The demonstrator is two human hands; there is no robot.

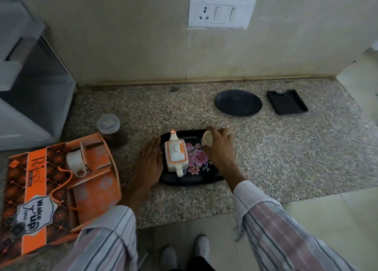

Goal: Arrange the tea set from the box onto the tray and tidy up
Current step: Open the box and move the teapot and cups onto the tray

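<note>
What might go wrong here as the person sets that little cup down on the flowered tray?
1. The right hand holds the cup tilted over the far end of the tray, close to its rim; set down there, it might tip onto the counter.
2. The teapot stands right beside it, so lowering the cup could knock the pot or its lid.
3. The left hand rests at the tray's edge; nudging it could jolt the teapot.
</note>
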